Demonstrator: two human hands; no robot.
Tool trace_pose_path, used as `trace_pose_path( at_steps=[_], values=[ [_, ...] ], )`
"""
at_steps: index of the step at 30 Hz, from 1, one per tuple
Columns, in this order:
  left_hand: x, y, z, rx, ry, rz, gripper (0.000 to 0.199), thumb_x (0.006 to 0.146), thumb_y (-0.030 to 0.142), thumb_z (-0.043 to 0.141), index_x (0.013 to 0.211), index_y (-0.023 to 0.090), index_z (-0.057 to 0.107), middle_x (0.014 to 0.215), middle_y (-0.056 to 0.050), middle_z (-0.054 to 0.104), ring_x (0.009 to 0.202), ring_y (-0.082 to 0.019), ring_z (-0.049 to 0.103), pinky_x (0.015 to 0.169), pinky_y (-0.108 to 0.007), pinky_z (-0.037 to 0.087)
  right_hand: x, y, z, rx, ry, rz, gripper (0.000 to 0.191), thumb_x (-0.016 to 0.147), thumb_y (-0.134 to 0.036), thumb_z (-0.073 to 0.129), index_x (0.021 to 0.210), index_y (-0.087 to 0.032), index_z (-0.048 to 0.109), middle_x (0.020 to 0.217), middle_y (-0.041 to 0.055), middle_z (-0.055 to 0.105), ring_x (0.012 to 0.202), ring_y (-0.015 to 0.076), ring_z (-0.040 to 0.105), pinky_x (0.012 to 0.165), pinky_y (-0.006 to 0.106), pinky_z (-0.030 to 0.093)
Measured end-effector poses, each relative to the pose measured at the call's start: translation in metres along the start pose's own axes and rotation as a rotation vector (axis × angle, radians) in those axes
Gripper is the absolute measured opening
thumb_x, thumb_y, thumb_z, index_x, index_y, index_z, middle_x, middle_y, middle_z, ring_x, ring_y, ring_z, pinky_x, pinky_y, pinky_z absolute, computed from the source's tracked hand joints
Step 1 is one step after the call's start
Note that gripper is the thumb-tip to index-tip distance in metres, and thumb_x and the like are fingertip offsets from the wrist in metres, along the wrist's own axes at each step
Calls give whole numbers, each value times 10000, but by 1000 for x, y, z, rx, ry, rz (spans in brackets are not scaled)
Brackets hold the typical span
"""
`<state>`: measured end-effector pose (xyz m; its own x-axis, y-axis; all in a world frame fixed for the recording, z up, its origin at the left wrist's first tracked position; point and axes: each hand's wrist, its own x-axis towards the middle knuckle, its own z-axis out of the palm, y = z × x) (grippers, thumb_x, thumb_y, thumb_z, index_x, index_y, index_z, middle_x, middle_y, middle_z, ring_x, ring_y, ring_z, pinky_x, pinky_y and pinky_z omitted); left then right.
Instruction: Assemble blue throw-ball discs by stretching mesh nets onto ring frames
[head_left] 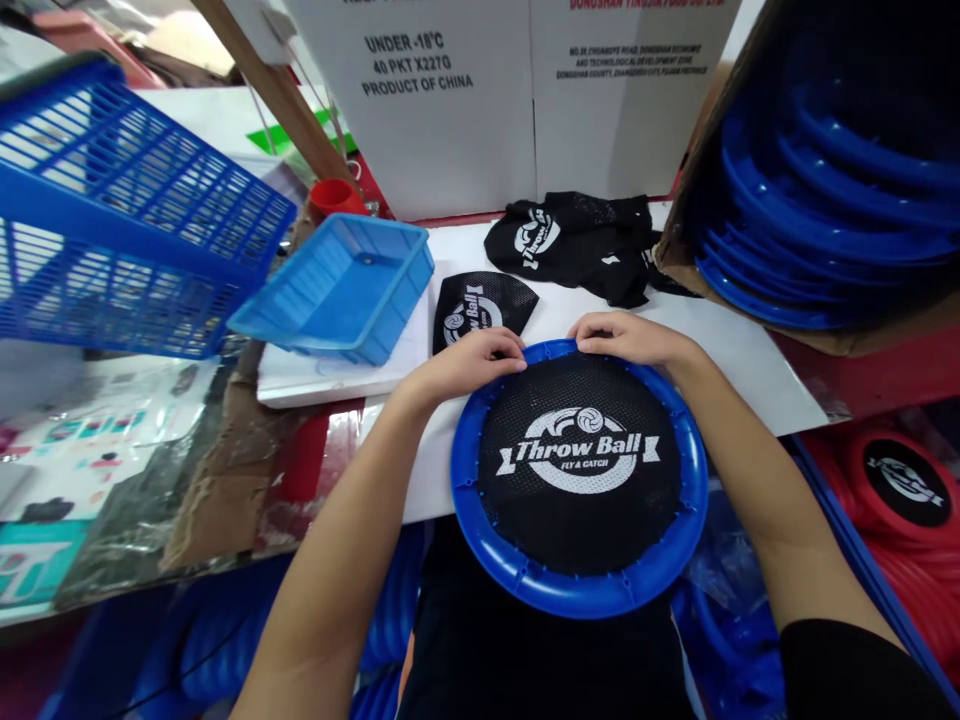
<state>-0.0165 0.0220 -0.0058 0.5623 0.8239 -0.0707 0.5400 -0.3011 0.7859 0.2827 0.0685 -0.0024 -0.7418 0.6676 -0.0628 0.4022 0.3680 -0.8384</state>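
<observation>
In front of me a blue plastic ring (501,560) is tilted, its near side over my lap and its far side at the table edge. A black mesh disc (577,530) printed "Throw Ball Fly & Catch" spans its inside. My left hand (480,362) pinches the ring's far rim, left of centre. Just to the right, my right hand (626,337) grips the same rim, fingers curled over the mesh edge. Past my left hand lies a loose printed black mesh piece (491,300). More black mesh pieces (577,235) are heaped behind it.
At left are a light blue tray (337,290) and a large blue basket (142,210). An open carton on the right holds several blue rings (810,200). Red discs (904,480) stand low at right. White cartons (480,130) wall off the back.
</observation>
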Motion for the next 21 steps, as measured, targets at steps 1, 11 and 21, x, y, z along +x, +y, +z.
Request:
trace_pose_path(
  at_steps=[1,11,21],
  values=[
    [0,0,0,-1,-6,1,233,917,401,632,869,203,747,1212,-83,710,1086,-245,672,1068,-437,508,0,0,0,-3,3,0,330,920,-529,671,908,-201,709,1103,86,760,999,238,657,969,395,506],
    [-1,0,-2,1,-30,9,240,936,405,623,883,200,737,1236,-82,702,1100,-241,664,1088,-437,501,-1,-4,4,-88,54,-2,217,892,-424,655,858,-213,691,1155,102,767,1019,255,676,986,428,509],
    [-3,17,19,157,180,221,152,953,366,708,1002,226,741,1211,-79,685,1137,-258,654,1056,-470,530,-3,-9,11,-90,85,-116,187,897,-238,607,1024,-234,744,1179,74,757,1128,255,693,1086,478,521]
  ],
)
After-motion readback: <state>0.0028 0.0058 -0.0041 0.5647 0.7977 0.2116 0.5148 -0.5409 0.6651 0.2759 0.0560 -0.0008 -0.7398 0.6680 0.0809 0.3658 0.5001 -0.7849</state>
